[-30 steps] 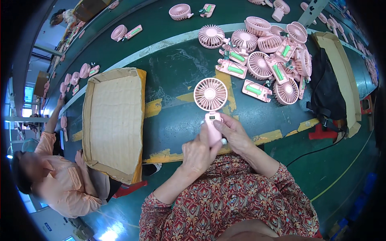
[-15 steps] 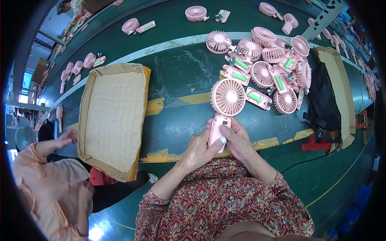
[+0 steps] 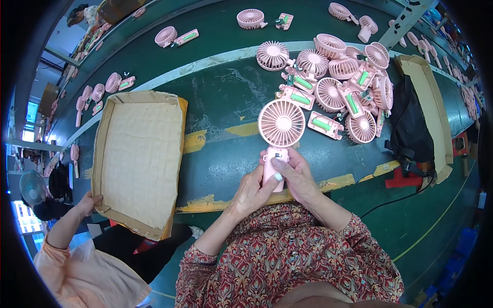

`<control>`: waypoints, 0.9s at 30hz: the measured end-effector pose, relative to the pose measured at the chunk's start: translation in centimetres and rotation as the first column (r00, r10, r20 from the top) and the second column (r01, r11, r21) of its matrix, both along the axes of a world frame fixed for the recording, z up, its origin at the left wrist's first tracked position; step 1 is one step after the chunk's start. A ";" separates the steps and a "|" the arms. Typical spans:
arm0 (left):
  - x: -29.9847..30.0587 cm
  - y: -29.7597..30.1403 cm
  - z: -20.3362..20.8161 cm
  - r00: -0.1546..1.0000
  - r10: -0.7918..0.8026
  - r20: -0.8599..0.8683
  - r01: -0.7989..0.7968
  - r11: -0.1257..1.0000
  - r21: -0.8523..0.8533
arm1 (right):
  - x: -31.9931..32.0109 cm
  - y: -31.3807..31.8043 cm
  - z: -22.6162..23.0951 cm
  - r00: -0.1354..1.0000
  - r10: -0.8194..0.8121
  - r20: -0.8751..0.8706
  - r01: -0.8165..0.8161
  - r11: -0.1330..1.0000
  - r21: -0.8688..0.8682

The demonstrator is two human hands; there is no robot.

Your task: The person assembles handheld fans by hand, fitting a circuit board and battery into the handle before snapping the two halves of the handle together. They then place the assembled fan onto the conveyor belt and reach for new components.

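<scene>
Both my hands grip the handle of a pink handheld fan [image 3: 282,123] over the near edge of the bench. My left hand [image 3: 250,191] wraps the handle's left side, thumb laid along its front. From the right, my right hand [image 3: 299,179] closes round it, its thumb pressing near the small dark window at the handle's top. The round fan cage points away from me. Just beyond it lies a heap of pink fans [image 3: 328,92], several with opened handles showing green batteries. One open handle [image 3: 325,125] rests at the heap's near side.
A shallow cardboard tray [image 3: 138,159] sits left, a co-worker's hand [image 3: 88,203] at its near-left corner. To the right are a black bag [image 3: 414,123] and another cardboard tray [image 3: 436,113]. More fans lie along the green belt [image 3: 215,32] behind the bench.
The co-worker's hand has come to the cardboard tray's corner, and their body has shifted. My hands hold the same fan, now slightly further left in view; my right thumb sits higher on the handle.
</scene>
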State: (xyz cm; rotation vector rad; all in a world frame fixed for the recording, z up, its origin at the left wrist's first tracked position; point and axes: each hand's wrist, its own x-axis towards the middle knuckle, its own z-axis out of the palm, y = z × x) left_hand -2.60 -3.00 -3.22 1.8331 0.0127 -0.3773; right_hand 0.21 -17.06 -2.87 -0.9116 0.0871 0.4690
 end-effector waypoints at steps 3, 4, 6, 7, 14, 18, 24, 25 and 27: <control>0.1 0.2 -0.1 0.997 -0.006 -0.076 -0.001 0.996 -0.085 | 0.4 0.1 -0.8 0.999 0.050 0.009 -0.050 0.998 -0.034; 0.2 0.3 -0.1 0.997 -0.030 -0.077 0.023 0.995 -0.095 | 0.6 0.1 -0.7 0.999 0.050 0.016 -0.049 0.998 -0.033; 0.3 0.5 -0.1 0.995 -0.012 -0.097 -0.002 0.990 -0.143 | 1.3 0.4 -0.5 0.996 0.081 0.042 -0.077 0.993 -0.090; 0.4 0.6 0.0 0.992 0.006 -0.122 -0.030 0.981 -0.193 | 1.8 0.5 -0.5 0.995 0.087 0.056 -0.082 0.993 -0.084; 4.6 2.9 2.6 0.969 0.219 -0.111 -0.246 0.850 -0.467 | 7.1 2.1 -0.7 0.954 0.184 0.237 -0.120 0.958 -0.260; 9.6 4.3 2.8 0.910 0.365 0.198 -0.322 0.921 -0.220 | 10.7 4.0 -3.0 0.914 0.195 0.356 0.029 0.843 -0.538; 18.2 6.3 4.4 0.697 0.161 0.699 -0.564 0.725 0.395 | 11.2 4.9 -3.7 0.811 0.254 0.527 0.186 0.742 -0.644; 19.9 6.8 3.9 0.650 0.098 0.754 -0.596 0.680 0.426 | 11.1 5.0 -3.6 0.820 0.266 0.507 0.155 0.749 -0.644; 23.3 6.7 2.9 0.630 -0.017 0.777 -0.614 0.602 0.511 | 11.3 4.9 -3.6 0.808 0.262 0.529 0.169 0.756 -0.632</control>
